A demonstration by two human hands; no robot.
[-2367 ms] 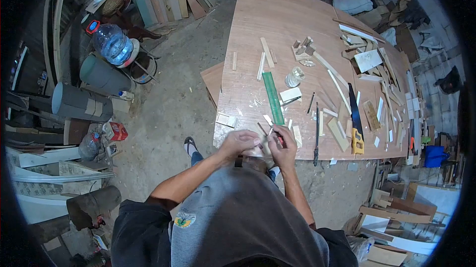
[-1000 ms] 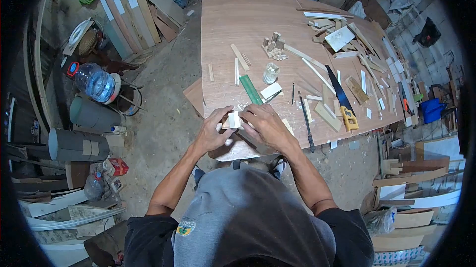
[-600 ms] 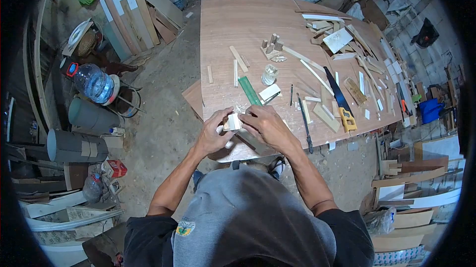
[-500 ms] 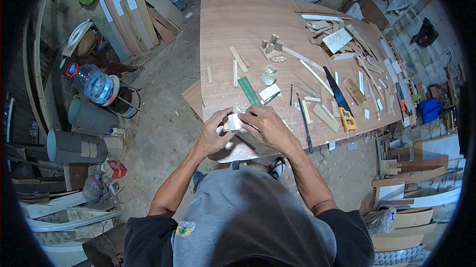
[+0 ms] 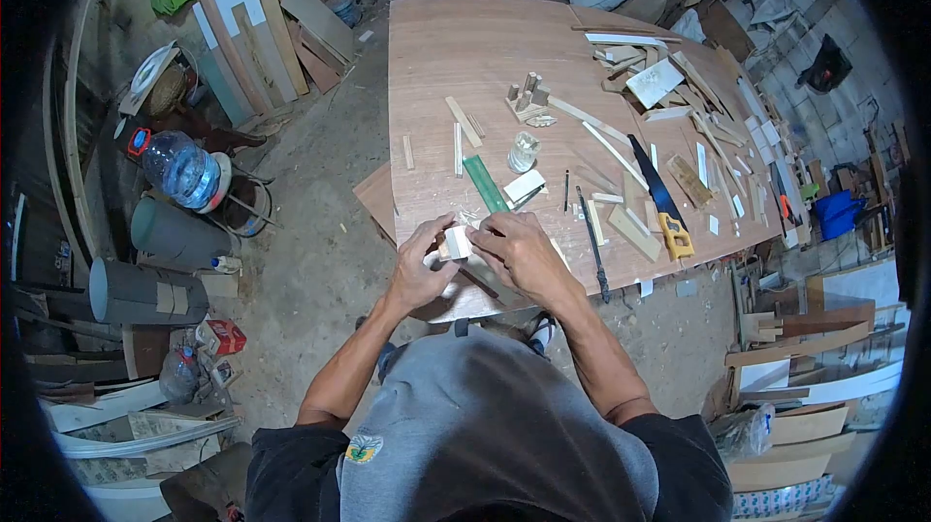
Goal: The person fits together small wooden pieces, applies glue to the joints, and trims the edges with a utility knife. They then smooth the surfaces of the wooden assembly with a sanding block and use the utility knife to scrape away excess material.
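Near the front edge of the wooden table [image 5: 465,37], my left hand [image 5: 421,263] is wrapped round a small pale wooden block [image 5: 457,243]. My right hand [image 5: 520,253] is at the block's right side, its fingers bent together; whether they pinch anything small is hidden. Just beyond my hands lie a green strip [image 5: 484,184] and some pale shavings [image 5: 467,219]. A white block [image 5: 525,186] and a clear jar [image 5: 524,151] are a little further off.
To the right lie a handsaw [image 5: 662,194] with a yellow handle, a thin dark tool [image 5: 593,243] and wood offcuts [image 5: 634,234]. A small wooden piece with upright pegs [image 5: 529,100] stands farther back. A water bottle [image 5: 181,169] is left of the table.
The view has shifted slightly. My hands remain around the block, which appears turned a little, and my right hand has moved slightly.
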